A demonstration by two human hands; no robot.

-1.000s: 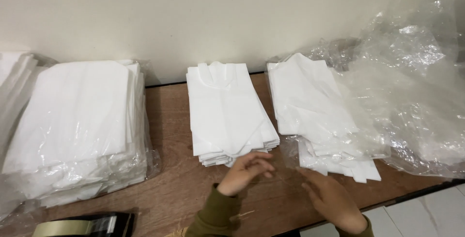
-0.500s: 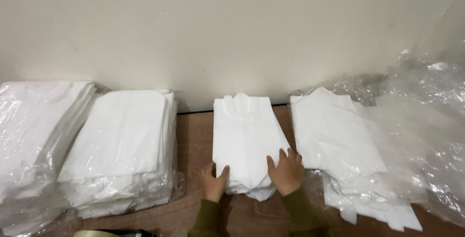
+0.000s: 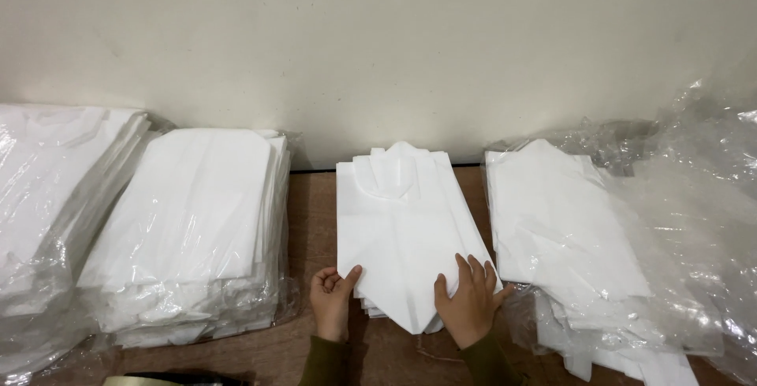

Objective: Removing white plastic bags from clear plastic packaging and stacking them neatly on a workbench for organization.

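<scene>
The person is leaning over a brown wooden table [image 3: 311, 197] with both hands on the near end of a stack of folded white bags [image 3: 402, 232] lying in the middle, its far end up against the pale wall [image 3: 378, 39]. The left hand [image 3: 333, 299] is sitting at the stack's near left corner, fingers curled inward and the thumb pressing up against the edge of the sheets, so it is pinching that corner loosely. The right hand [image 3: 467, 303] is lying flat on top of the near right part, fingers spread and pointing away from the person, palm pressing the top sheet down. Between the two hands, the stack's bottom edge is coming to a point.

Just beyond the right fingertips, to their outer side, another pile of white bags [image 3: 556, 236] is lying partly inside crumpled clear plastic wrap [image 3: 694, 220]. Out past the left hand's knuckles, a plastic-wrapped bundle of bags [image 3: 197, 228] is sitting, and further that way a second wrapped bundle [image 3: 47, 197].
</scene>
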